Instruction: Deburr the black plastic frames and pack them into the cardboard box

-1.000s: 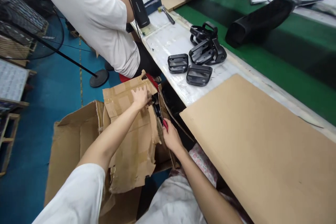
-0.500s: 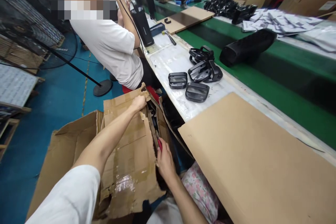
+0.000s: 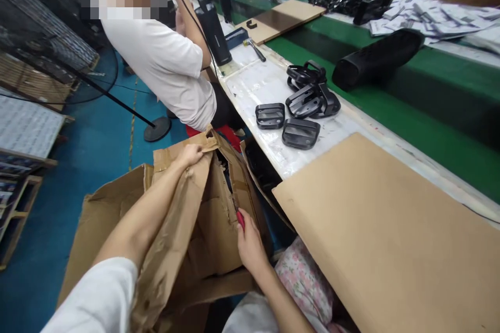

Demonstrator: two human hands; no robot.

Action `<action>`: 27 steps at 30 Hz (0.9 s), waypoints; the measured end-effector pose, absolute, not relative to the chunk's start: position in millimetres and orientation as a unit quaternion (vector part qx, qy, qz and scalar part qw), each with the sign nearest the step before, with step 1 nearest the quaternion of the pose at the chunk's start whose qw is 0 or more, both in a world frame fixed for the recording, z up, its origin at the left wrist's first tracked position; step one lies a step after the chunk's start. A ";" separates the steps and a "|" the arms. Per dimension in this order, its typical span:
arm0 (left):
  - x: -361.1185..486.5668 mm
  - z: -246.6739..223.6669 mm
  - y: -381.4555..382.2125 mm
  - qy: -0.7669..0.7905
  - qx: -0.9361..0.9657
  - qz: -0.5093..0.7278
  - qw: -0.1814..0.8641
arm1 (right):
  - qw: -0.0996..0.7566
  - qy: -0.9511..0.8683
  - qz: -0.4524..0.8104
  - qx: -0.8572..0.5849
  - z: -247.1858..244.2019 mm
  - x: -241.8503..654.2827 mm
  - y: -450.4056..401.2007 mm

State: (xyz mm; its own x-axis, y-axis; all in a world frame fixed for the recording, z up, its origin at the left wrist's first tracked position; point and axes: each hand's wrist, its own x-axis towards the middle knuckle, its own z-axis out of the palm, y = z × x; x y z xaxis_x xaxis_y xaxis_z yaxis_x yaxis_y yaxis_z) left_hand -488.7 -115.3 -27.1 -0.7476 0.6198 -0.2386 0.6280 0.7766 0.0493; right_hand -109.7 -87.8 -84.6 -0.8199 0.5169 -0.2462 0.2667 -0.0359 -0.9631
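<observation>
My left hand (image 3: 191,155) is closed on the torn top flap (image 3: 183,218) of a cardboard box, holding it folded up toward the left. Under the lifted flap another brown cardboard layer (image 3: 214,218) shows, with a ragged slit along its right side and dark contents partly visible in the gap. My right hand (image 3: 250,242) grips a slim red-handled tool (image 3: 240,219) at the right side of the box. Its tip points at the slit; the working end is too small to make out, so its kind is unclear.
Black plastic pedal-like parts (image 3: 300,134) lie on the white worktop beside a hammer (image 3: 255,50). A brown board (image 3: 390,234) covers the near bench. A black cylindrical piece (image 3: 377,60) rests on the green belt. A co-worker (image 3: 156,62) sits ahead, near a fan stand base (image 3: 157,129).
My left hand has pulled the top flap up and to the left, exposing the layer beneath. My right hand stays by the slit with the red-handled tool. The view has shifted slightly.
</observation>
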 end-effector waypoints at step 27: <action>-407.0 -210.7 -73.7 0.954 0.082 0.272 0.093 | -0.146 -0.906 0.319 -0.237 -12.6 -379.3 43.0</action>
